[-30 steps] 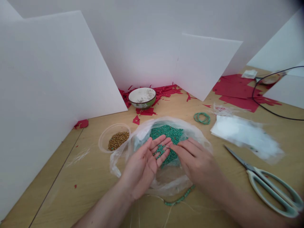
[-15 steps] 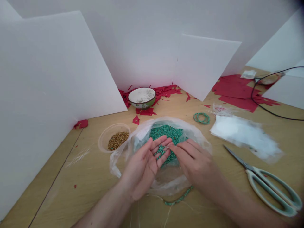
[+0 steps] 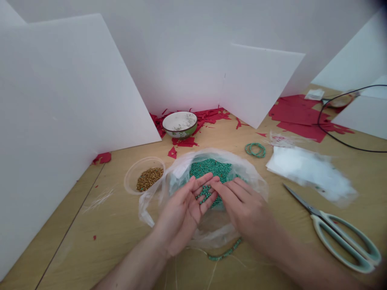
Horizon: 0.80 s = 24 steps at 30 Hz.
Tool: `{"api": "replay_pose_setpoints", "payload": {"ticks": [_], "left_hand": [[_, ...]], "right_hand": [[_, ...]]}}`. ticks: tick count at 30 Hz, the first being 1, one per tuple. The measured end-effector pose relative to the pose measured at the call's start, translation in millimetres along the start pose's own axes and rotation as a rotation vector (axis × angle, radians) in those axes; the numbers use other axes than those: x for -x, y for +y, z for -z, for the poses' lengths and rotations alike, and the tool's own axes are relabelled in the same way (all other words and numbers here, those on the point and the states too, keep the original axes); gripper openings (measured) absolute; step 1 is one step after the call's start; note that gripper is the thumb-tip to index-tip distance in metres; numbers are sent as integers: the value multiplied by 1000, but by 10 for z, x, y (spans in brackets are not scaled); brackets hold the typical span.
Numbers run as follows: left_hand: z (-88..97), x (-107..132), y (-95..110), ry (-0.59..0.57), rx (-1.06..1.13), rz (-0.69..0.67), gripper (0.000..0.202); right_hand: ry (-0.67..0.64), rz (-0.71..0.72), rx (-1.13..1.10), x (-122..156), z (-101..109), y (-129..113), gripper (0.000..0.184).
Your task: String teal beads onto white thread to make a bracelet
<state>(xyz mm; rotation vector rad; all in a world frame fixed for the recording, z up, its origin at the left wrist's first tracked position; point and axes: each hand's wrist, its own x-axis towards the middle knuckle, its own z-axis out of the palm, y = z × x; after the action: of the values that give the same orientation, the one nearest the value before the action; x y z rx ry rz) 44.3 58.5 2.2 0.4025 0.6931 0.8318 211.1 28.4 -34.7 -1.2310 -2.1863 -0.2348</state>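
My left hand (image 3: 189, 213) is palm up and cupped, its fingers stretched out, holding a small heap of green beads (image 3: 204, 193). My right hand (image 3: 246, 201) meets its fingertips, thumb and forefinger pinched together. The thin pale thread in that pinch is mostly hidden now. Beneath both hands lies an open clear plastic bag (image 3: 219, 238) with many more green beads (image 3: 211, 167) inside. A strung length of green beads (image 3: 223, 254) with loose thread ends lies on the table, below the bag and close to my right wrist.
A clear tub (image 3: 128, 177) of gold-brown beads stands left of the bag. To the right lie green bead rings (image 3: 255, 150), plastic sleeves (image 3: 311, 171) and scissors (image 3: 328, 219). Behind are a bowl (image 3: 180, 125), red paper scraps (image 3: 296, 110) and white boards (image 3: 75, 80).
My right fingertips have moved slightly left, up against my left fingers, and the pale thread that showed between them is covered. The left hand keeps its pose with the beads.
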Motion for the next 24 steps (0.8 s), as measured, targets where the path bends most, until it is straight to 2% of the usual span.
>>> {"api": "replay_pose_setpoints", "payload": {"ticks": [4, 9, 24], "left_hand": [[-9, 10, 14, -2, 27, 8, 37], [10, 9, 9, -7, 45, 20, 38], [4, 16, -15, -15, 24, 14, 40]], "right_hand": [[-5, -29, -52, -1, -23, 27, 33], [5, -43, -132, -30, 10, 42, 28], [2, -38, -128, 9, 31, 28, 23]]}}
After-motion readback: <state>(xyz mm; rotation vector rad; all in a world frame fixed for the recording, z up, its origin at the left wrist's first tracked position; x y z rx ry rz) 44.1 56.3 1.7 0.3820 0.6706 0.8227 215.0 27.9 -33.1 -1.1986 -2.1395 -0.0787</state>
